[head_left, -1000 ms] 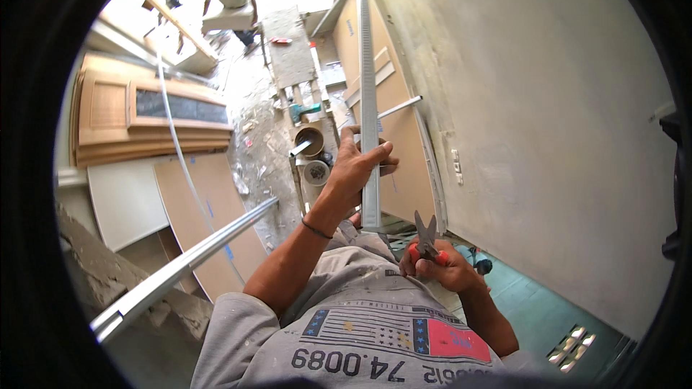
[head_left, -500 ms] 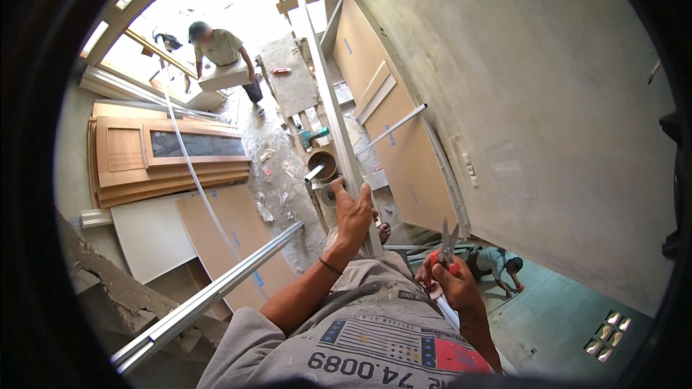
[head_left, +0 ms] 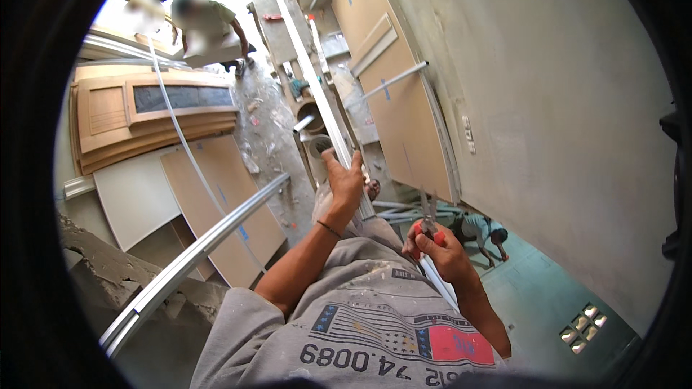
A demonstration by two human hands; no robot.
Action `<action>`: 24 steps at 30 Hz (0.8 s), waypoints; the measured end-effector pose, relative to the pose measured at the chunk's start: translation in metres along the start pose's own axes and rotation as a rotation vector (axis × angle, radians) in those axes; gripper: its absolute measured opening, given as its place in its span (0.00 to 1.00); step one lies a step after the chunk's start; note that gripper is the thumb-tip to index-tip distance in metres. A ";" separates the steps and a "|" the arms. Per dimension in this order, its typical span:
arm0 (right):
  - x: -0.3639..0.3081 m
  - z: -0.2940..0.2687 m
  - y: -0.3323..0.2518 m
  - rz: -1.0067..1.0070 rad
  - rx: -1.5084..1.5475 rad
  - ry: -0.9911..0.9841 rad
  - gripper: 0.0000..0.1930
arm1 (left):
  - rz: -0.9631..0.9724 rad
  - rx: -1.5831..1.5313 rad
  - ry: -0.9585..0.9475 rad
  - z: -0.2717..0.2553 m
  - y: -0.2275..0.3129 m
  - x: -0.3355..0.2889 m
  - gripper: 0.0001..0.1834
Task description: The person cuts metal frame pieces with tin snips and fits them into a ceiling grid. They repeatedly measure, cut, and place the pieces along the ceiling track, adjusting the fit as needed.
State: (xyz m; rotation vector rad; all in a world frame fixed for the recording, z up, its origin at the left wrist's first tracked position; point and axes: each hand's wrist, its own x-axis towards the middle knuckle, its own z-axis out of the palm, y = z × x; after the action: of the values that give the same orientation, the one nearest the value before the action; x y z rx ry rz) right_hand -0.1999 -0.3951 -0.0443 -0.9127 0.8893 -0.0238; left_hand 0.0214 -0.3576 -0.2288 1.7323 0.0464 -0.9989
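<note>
My left hand (head_left: 346,189) is closed around a long, light metal channel (head_left: 311,75), with the thumb on one side and the fingers on the other. One end of the channel lies close to my body, and the rest stretches away from me over the plank staging. In my right hand (head_left: 445,253) is a pair of tin snips (head_left: 429,217) with red handles. The snips point up and away from me, their blades apart and clear of the channel. Part of their handles is hidden by my fingers.
Wooden door panels (head_left: 108,119) and boards (head_left: 223,194) lean at the left, near a slanting metal rail (head_left: 209,241). Brown boards (head_left: 404,122) stand against the right wall. Buckets (head_left: 311,119) stand below. One person (head_left: 209,29) carries a box; another (head_left: 479,234) crouches lower right.
The view has shifted, and the channel's far end has come nearer and swung left. My left hand still grips it, and the snips remain in my right hand.
</note>
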 end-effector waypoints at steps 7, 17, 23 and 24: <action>-0.007 0.003 0.009 0.228 -0.017 -0.065 0.16 | -0.478 -0.549 -0.149 0.014 0.000 -0.003 0.19; 0.007 -0.006 0.042 0.452 -0.012 -0.073 0.15 | -0.458 -0.921 -0.331 0.011 -0.003 -0.006 0.26; 0.024 0.007 0.032 0.500 0.251 -0.006 0.19 | -0.458 -0.936 -0.335 0.015 -0.001 -0.007 0.27; 0.027 0.009 0.029 0.494 0.300 -0.003 0.19 | -0.454 -0.917 -0.326 0.016 -0.002 -0.007 0.26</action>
State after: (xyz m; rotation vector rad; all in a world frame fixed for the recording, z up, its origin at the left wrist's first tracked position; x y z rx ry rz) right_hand -0.1859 -0.3805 -0.0799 -0.3989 1.0562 0.2636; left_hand 0.0063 -0.3667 -0.2266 0.7158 0.6122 -1.3005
